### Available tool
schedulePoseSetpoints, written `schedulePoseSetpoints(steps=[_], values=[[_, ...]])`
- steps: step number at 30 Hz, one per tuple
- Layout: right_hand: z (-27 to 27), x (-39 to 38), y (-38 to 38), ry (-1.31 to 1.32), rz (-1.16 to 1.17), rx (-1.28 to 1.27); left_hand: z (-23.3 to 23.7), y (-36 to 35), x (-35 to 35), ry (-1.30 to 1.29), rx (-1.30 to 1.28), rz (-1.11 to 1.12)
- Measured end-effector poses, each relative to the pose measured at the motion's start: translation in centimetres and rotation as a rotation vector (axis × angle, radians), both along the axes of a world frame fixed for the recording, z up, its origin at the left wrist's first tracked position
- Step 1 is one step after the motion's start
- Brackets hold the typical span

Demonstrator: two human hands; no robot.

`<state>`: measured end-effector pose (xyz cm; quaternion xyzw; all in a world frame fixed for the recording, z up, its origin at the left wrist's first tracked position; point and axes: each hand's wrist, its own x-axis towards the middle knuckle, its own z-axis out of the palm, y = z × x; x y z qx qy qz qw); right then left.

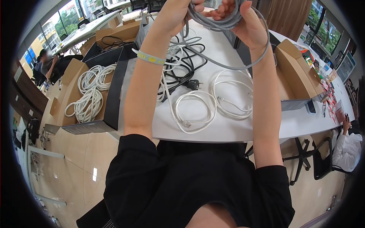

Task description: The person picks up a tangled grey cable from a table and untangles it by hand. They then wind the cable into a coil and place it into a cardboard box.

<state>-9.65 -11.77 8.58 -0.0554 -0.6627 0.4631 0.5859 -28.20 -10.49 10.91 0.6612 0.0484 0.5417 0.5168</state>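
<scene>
Between my two hands, at the top of the view, is a grey cable (218, 25) wound into several loops. My left hand (176, 13) is closed round the left side of the coil. On the coil's right side, my right hand (250, 27) is wrapped round the loops, thumb up. A loose length of the grey cable droops below the coil and passes across my right wrist. Under it on the white table lie black cables (186, 68) with a plug (193, 84), tangled with white cables. Nearer to me are two loosely looped white cables (194, 108).
An open box (111, 102) with coiled white cables (91, 93) stands at the left, another with dark cables (110, 43) behind it. An open box (294, 74) is at the right, near packets and a phone (311, 107). People sit at far left and right.
</scene>
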Motion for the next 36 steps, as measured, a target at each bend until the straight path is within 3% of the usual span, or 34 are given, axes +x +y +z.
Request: schedulePoseSetpoints(steps=[2,4,5,6,9,10,12,13,16,17,18,20,24,26,27,28,30,31,32,34,36], values=[[0.1,0.8,0.6,-0.083,-0.065,0.086,0.0,0.0,0.1,-0.001,-0.012,0.013],[0.3,2.7,1.1,-0.412,-0.392,0.251,0.4,-0.5,-0.1,-0.017,0.01,0.007],[0.4,3.8,1.2,-0.516,-0.603,0.204,0.4,-0.6,-0.6,-0.01,0.003,0.009],[0.3,4.7,0.7,-0.512,-0.602,0.194,0.5,-0.5,-1.3,0.01,0.043,0.042],[1.9,6.6,-0.5,-0.939,-1.145,0.304,1.1,-1.3,-2.3,0.113,0.139,0.149],[2.4,6.6,-0.7,-0.94,-1.144,0.307,1.1,-1.9,-2.5,0.2,0.172,0.222],[3.1,6.6,-1.9,-0.411,-0.815,0.359,1.2,-2.7,-2.5,0.312,0.21,0.28],[3.6,4.8,-3.7,-0.293,-0.734,0.432,1.3,-3.0,-2.1,0.38,0.202,0.249],[3.7,-0.6,-6.5,-0.242,-0.6,0.354,1.3,-3.4,-1.4,0.447,0.163,0.138],[3.6,0.0,-5.0,-0.327,-0.429,0.253,1.4,-3.8,-1.2,0.388,0.15,0.059],[3.2,-0.7,-4.9,-0.365,-0.438,0.215,1.6,-4.2,-1.1,0.327,0.141,-0.02],[3.0,-1.8,-5.0,-0.189,-0.262,-0.083,1.6,-4.2,-1.2,0.368,0.15,0.06],[2.8,-1.5,-4.2,-0.186,-0.475,-0.087,1.2,-3.5,-1.0,0.374,0.179,0.164],[3.2,-1.3,-4.5,-0.141,-0.459,-0.099,1.3,-2.1,-1.2,0.354,0.552,0.403],[3.3,-0.9,-4.5,-0.1,-0.467,-0.087,1.8,-2.9,-1.6,0.377,0.416,0.554],[3.4,-0.5,-4.5,-0.058,-0.473,-0.075,1.5,-2.4,-2.2,0.377,0.415,0.553],[3.5,0.1,-4.6,-0.018,-0.454,-0.059,0.7,-0.2,-4.1,0.402,0.373,0.8],[3.6,0.4,-4.6,0.007,-0.437,-0.034,0.8,0.2,-5.4,0.596,0.368,0.88],[3.7,0.7,-4.7,0.033,-0.421,-0.006,0.5,0.5,-6.2,0.594,0.371,0.881],[3.9,0.9,-4.9,0.014,-0.492,0.007,0.1,0.4,-6.9,1.049,0.188,0.739],[4.0,1.0,-4.9,0.076,-0.542,0.006,-0.3,0.6,-6.4,1.184,0.177,0.661]])
